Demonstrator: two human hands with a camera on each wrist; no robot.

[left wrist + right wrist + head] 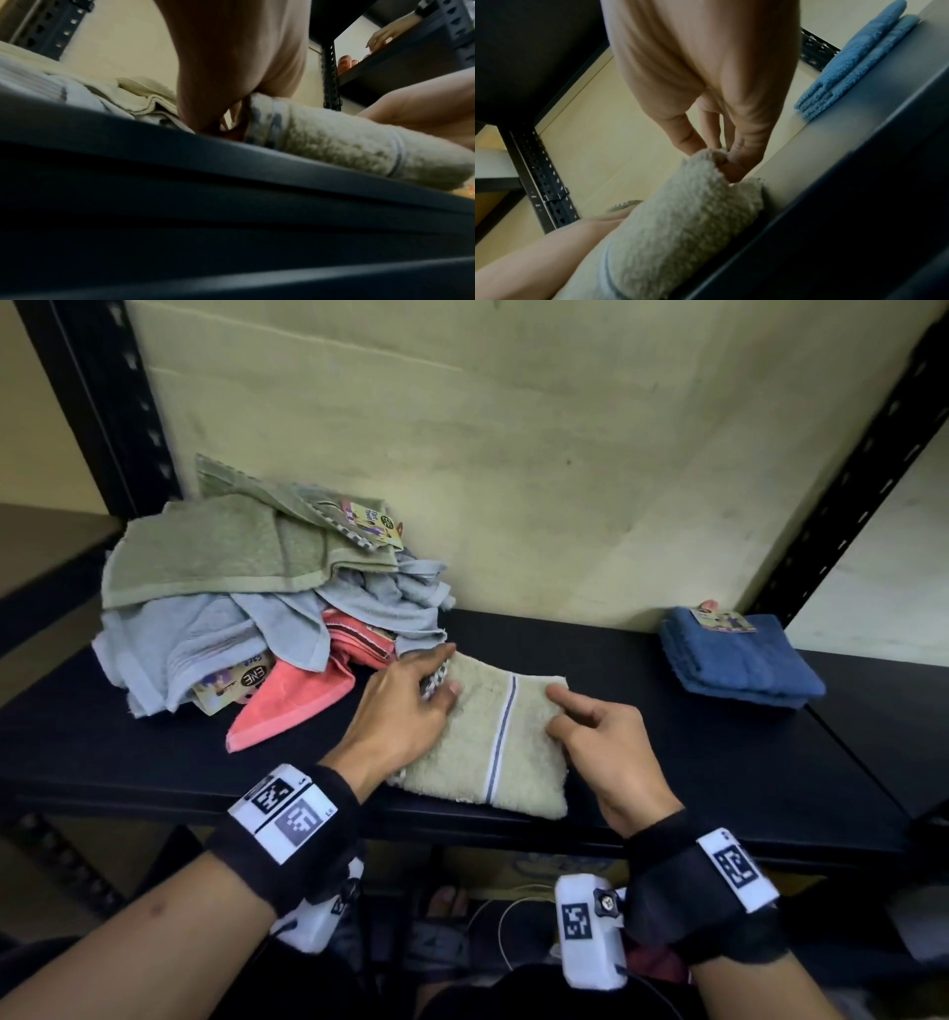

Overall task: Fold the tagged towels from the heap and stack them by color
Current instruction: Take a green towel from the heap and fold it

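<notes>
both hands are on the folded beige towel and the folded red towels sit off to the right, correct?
Not quite: the folded towels on the right are dark blue, as the head view shows. Both the left hand and right hand are on the folded beige towel.

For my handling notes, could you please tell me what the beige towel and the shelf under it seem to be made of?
Beige towel: looks like looped terry cloth, probably cotton; fuzzy matte pile with a flat woven blue stripe.
Shelf: looks like dark board or painted metal; smooth, flat, faintly sheened top. The pictures leave open which.
</notes>
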